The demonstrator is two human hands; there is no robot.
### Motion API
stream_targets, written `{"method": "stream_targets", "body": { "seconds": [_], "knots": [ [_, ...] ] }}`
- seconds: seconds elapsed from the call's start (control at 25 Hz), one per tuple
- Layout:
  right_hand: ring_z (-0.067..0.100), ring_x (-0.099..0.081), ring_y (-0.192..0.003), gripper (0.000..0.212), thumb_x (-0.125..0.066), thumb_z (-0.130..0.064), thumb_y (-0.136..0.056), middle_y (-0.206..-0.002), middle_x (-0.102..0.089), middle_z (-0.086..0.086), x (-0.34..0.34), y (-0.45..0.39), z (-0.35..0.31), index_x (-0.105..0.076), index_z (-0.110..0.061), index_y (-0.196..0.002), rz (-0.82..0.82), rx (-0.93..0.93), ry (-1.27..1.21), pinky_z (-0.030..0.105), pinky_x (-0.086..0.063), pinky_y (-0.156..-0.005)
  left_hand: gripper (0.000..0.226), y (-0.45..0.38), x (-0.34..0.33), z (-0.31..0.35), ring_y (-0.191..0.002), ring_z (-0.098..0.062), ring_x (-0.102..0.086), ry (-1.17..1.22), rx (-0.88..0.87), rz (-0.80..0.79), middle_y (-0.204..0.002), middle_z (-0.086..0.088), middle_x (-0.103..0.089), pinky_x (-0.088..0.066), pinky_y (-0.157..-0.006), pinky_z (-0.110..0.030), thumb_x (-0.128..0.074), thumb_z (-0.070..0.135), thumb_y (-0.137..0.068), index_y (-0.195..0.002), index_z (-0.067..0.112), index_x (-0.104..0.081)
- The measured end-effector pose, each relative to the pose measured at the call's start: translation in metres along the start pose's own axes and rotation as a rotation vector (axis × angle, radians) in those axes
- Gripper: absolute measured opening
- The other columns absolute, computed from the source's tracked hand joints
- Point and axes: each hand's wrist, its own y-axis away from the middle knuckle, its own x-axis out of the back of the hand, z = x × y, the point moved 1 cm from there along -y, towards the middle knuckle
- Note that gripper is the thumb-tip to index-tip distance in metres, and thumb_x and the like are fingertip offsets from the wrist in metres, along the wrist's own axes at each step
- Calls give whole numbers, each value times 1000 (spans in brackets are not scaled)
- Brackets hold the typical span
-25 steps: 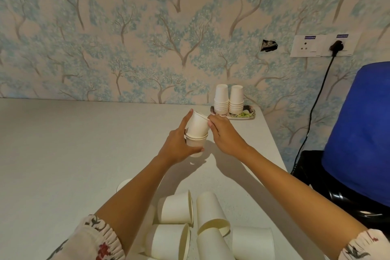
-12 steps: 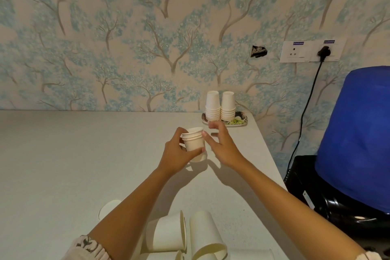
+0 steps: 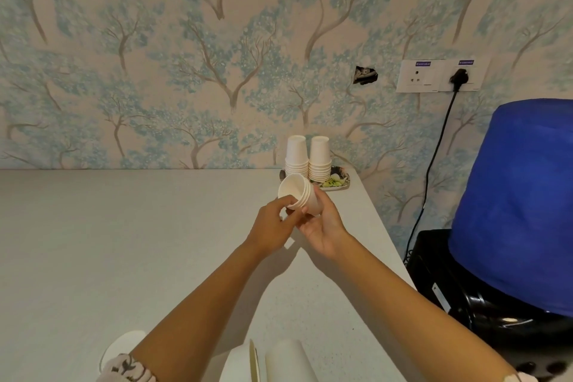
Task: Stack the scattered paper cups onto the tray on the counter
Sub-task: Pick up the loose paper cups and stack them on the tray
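Observation:
A short nested stack of white paper cups (image 3: 298, 195) is tilted on its side above the counter, mouth facing left and toward me. My left hand (image 3: 273, 225) pinches its rims from below left. My right hand (image 3: 322, 223) cradles its base from the right, fingers curled round it. Behind it, a small patterned tray (image 3: 336, 181) at the counter's back right corner carries two upside-down stacks of cups (image 3: 307, 160). Loose cups (image 3: 279, 363) lie on their sides at the near edge, partly cut off.
The grey counter (image 3: 124, 242) ends at the patterned wall and at its right edge near the tray. A blue-covered object (image 3: 521, 201) on a black base stands off the right side. A black cable hangs from the wall socket (image 3: 459, 76).
The held cups have been pushed together and tipped from upright onto their side, moving farther toward the tray. The view has lifted, so fewer loose cups show at the bottom.

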Motion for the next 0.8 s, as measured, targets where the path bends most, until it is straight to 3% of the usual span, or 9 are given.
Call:
{"method": "stream_targets", "body": {
  "seconds": [0.08,0.12,0.2,0.28,0.4,0.48,0.6,0.8],
  "knots": [
    [27,-68,-91,54,-60,-41,-94,-130,-58,21,1,-13,-11,-50,-10,-137,43,45,-21,28,-58,-55,56,-6,-3,-3,-122,1,-51,3,-57,-51,-137,18,-53,-37,-91,0,-66,44,-89,-140,35,-43],
    [28,-67,-93,52,-60,-40,-94,-130,-57,20,2,-22,-19,-48,-12,-137,67,76,-29,29,-57,-54,74,-9,-4,-6,-131,7,-39,22,-71,-72,-149,20,-39,-30,-98,1,-66,52,-86,-147,38,-28],
    [31,-63,-106,54,-62,-35,-95,-133,-54,21,6,-43,-42,-44,-11,-140,120,163,-59,36,-59,-71,96,-13,-4,-19,-142,5,-21,22,-13,-107,-161,18,-16,-22,-109,-10,-66,62,-80,-152,41,-7],
    [33,-57,-119,59,-65,-29,-93,-137,-49,21,10,-67,-67,-39,-7,-142,199,259,-73,42,-55,-86,108,-17,1,-41,-150,-11,-10,-90,176,-231,-164,8,-7,-21,-117,-30,-71,62,-76,-155,34,-2],
    [30,-58,-117,65,-71,-28,-89,-131,-52,14,7,-96,-103,-33,-10,-139,367,493,214,44,-57,-87,115,-25,12,-63,-151,-27,9,-535,374,-573,-165,-3,6,-12,-119,-49,-69,66,-75,-157,24,-1],
    [28,-61,-112,66,-73,-31,-86,-124,-55,9,0,-113,-124,-33,-13,-135,453,699,599,41,-57,-86,113,-37,17,-60,-151,-29,-1,-731,383,-729,-165,-4,4,-15,-118,-49,-66,71,-73,-157,26,-6],
    [26,-56,-111,66,-73,-33,-86,-131,-51,15,-12,-140,-149,-33,-9,-133,426,923,1017,33,-50,-84,112,-54,21,-52,-147,-27,-21,-807,395,-779,-163,2,-15,-27,-115,-48,-71,73,-66,-155,29,-20],
    [31,-47,-119,65,-70,-31,-88,-140,-39,18,-13,-181,-163,-31,-8,-135,324,974,1432,31,-40,-89,109,-54,21,-52,-142,-25,-32,-809,367,-720,-156,3,-33,-34,-112,-48,-77,70,-61,-152,30,-31]
  ]
}}
